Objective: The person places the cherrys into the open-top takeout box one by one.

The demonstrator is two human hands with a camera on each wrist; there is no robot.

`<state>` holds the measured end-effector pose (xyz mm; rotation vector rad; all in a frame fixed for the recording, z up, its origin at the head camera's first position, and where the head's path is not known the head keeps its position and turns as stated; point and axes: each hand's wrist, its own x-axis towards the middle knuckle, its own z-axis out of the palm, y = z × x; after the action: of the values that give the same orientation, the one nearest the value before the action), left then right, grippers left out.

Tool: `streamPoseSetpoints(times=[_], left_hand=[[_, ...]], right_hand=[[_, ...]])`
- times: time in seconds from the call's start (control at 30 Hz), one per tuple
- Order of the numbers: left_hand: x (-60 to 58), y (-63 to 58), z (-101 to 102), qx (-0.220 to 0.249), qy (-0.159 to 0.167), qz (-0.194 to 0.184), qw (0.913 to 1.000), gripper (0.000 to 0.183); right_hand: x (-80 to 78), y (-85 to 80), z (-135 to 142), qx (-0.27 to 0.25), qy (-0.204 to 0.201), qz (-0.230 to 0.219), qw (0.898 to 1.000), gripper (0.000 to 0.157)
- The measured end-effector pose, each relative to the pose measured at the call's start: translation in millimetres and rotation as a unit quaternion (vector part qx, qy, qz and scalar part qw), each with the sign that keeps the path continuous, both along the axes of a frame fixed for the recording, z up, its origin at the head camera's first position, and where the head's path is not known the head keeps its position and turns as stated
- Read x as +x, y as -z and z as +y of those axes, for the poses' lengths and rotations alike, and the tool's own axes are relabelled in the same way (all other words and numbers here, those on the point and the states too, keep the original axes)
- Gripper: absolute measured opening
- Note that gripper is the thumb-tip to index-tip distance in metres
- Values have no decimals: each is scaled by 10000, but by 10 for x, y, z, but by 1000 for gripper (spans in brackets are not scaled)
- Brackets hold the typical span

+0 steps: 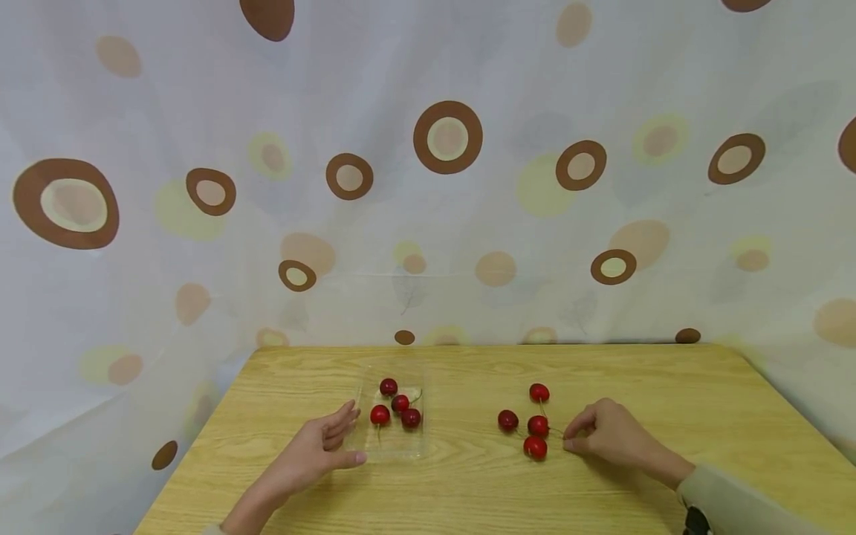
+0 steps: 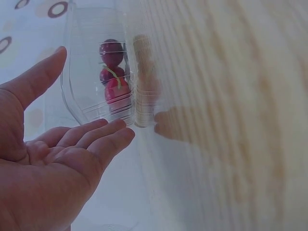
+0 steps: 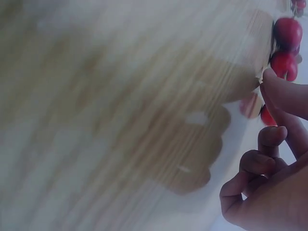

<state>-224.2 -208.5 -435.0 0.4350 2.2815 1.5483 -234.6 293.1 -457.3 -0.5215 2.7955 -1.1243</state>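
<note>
A clear plastic box (image 1: 424, 438) with several red cherries (image 2: 117, 91) in it stands on the left part of the table. Beside its left side is my left hand (image 1: 314, 449), fingers extended and thumb spread, holding nothing. To the right, several more cherries lie in a loose group on the wood. My right hand (image 1: 610, 435) pinches the stem of the middle cherry (image 1: 538, 426) between thumb and index finger. In the right wrist view the other fingers of that hand (image 3: 269, 192) are curled, and the cherry (image 3: 284, 65) is just past the fingertips.
Around the held cherry lie one cherry behind (image 1: 539, 392), one in front (image 1: 535, 447) and one to the left (image 1: 507, 421). The wooden table (image 1: 461, 490) ends at a patterned curtain (image 1: 495, 223) along the back and sides.
</note>
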Motion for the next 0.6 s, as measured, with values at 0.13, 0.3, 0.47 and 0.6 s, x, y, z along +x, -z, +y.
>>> streamPoseSetpoints(times=[0.13,0.3,0.47,0.6], left_hand=[[-9,1,0,-44,2,41,10000,93],[-7,3,-2,-43,-5,19,10000,93],[10,-9,4,-55,-21,9,10000,93],[21,-20,11,-89,-38,26,9999,93]], right_hand=[[-72,47,74,-80,159,15,9998,9],[-95,55,81,-268,87,5,9996,16],[-110,58,39,-274,101,74,9995,17],[-123,59,6,-258,115,149,9995,15]])
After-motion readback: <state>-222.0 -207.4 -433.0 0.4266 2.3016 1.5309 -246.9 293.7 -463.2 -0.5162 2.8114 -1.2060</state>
